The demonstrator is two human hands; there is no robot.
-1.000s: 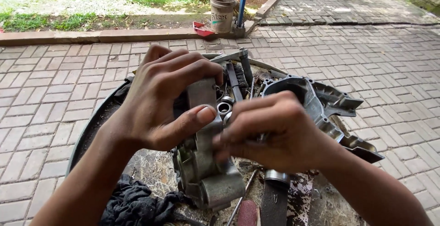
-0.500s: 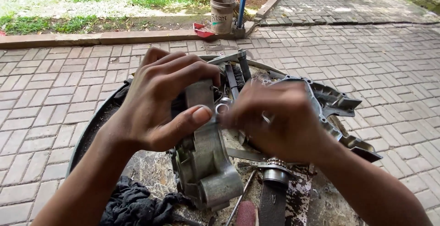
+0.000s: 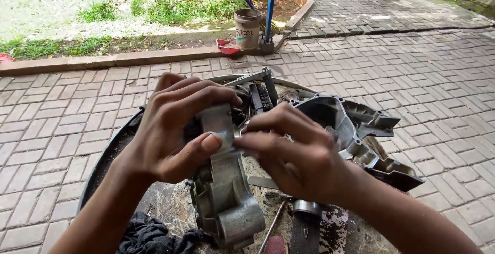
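Head camera looks down on a grey cast-metal engine casing, stood nearly upright near the front edge of a round, dirty tray-like counter that sits on brick paving. The left hand wraps around the casing's upper part, its fingers curled over the top and the thumb pressed flat on the near face, so it is clamped on the casing. The right hand comes in from the right with its fingertips pinched together against the casing just beside the left thumb; a small metal piece seems to sit between them, but it is too hidden to tell what it is.

Judging from how things lie, the work is mid-way: the casing is off and held, a second, larger casing half lies apart toward the counter's right edge, and loose parts are not yet put back. Those include a short metal sleeve at the front edge, a thin rod beside it, a brush and a wrench at the far edge, and a dark rag at the front left. Beyond the counter stands a bucket by a blue pole.
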